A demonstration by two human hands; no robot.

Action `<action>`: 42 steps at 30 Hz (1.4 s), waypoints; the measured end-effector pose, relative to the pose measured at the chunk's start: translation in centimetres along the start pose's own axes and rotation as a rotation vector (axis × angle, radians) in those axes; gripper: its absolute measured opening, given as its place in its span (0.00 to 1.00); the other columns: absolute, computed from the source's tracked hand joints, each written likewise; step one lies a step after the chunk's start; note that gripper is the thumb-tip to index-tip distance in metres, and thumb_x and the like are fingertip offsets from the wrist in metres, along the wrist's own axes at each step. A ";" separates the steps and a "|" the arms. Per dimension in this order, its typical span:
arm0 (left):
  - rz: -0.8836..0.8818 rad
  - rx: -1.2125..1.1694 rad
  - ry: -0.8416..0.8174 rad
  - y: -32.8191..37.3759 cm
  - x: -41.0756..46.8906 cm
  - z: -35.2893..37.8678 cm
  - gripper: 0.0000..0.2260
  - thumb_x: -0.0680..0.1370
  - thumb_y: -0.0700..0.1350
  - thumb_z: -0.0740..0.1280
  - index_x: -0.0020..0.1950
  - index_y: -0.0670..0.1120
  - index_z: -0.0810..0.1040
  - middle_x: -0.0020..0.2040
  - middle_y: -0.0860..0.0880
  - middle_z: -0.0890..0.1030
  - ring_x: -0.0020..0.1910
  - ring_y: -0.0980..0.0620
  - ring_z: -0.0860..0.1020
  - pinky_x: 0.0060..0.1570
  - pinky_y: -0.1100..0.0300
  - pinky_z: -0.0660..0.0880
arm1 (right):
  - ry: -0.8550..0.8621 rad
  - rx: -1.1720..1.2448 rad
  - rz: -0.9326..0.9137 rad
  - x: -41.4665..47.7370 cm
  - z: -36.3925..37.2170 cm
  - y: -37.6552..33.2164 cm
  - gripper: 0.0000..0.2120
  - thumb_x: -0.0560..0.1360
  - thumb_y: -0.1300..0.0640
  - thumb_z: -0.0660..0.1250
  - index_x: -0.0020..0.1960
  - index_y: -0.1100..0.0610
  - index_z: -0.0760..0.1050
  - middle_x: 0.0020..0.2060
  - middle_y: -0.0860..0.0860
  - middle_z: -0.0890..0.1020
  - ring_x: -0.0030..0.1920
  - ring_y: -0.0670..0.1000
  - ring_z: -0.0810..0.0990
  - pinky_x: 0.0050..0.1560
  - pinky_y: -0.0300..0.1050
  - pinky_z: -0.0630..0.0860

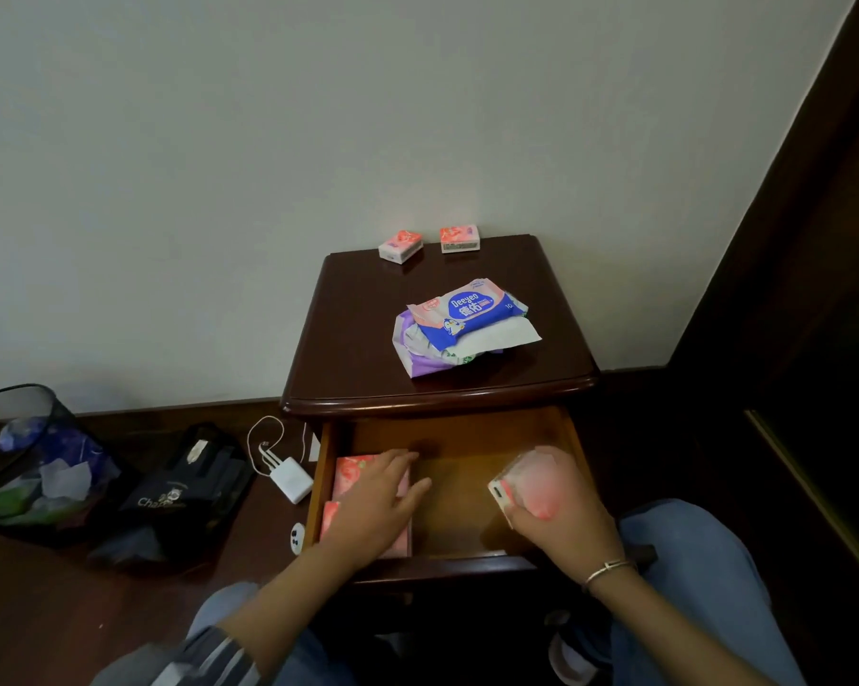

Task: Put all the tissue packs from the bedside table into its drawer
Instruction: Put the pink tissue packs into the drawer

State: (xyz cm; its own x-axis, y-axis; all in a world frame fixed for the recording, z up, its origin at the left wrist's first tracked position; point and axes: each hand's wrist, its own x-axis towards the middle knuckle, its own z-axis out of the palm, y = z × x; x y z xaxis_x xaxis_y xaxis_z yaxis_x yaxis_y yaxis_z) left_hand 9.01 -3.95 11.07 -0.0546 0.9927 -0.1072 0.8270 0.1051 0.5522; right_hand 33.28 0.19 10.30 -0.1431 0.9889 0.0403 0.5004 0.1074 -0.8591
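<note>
Risks first. Your right hand (548,492) is clenched round a small pink tissue pack (504,492), held above the right side of the open drawer (459,490) at lower centre of the frame. The pack looks soft and slippery-wrapped; let go too high or too near the right wall and, by my reckoning, it could tip over the drawer side or land on edge. Lower it before you release.

Your left hand (375,502) lies flat and spread, grasping nothing, pressed on the pink packs (353,475) already lying in the drawer's left half. It covers most of them, so the count is unclear. If you drag that hand out carelessly, the packs under it could shift.

Still on the bench (348,339), centre of the frame: two small pink packs at the far edge against the wall, left one (400,246) skewed, right one (459,238) square, close together but apart. Nearer you sits a blue wipes pack (469,309) atop a purple and white pack (420,361), a loose sheet poking right. That stack is untidy; lift only the top and the lower one may slide toward the bench's front lip.

All four lie well apart from both hands, above the drawer in the frame.
</note>
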 end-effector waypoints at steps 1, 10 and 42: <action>-0.099 -0.277 -0.018 1.4 -0.4 -0.3 0.14 0.79 0.59 0.59 0.63 0.58 0.73 0.67 0.55 0.73 0.65 0.61 0.71 0.58 0.70 0.69 | -0.038 0.128 -0.013 0.0 -0.3 -0.4 0.32 0.59 0.41 0.77 0.58 0.43 0.67 0.50 0.42 0.78 0.49 0.44 0.80 0.48 0.41 0.79; -0.392 -1.347 -0.370 4.5 -2.2 -2.3 0.21 0.74 0.57 0.68 0.62 0.47 0.78 0.59 0.42 0.81 0.58 0.46 0.80 0.53 0.54 0.79 | -0.525 0.228 -0.188 0.5 1.8 -6.4 0.32 0.59 0.44 0.77 0.59 0.37 0.66 0.50 0.36 0.78 0.50 0.37 0.79 0.42 0.30 0.75; -0.288 0.816 0.268 -5.8 2.9 -1.2 0.18 0.76 0.46 0.65 0.65 0.48 0.71 0.61 0.47 0.74 0.62 0.46 0.70 0.62 0.50 0.65 | -0.213 0.359 0.466 2.9 5.2 -2.9 0.14 0.76 0.54 0.66 0.59 0.57 0.69 0.45 0.50 0.79 0.41 0.45 0.79 0.35 0.36 0.73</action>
State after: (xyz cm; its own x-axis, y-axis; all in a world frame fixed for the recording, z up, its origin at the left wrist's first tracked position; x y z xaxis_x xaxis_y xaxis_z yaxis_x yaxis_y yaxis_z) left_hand 3.38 -1.64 8.56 -0.3648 0.9255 0.1019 0.8951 0.3788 -0.2351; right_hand 26.97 2.22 10.28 -0.1647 0.8771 -0.4512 0.2387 -0.4085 -0.8810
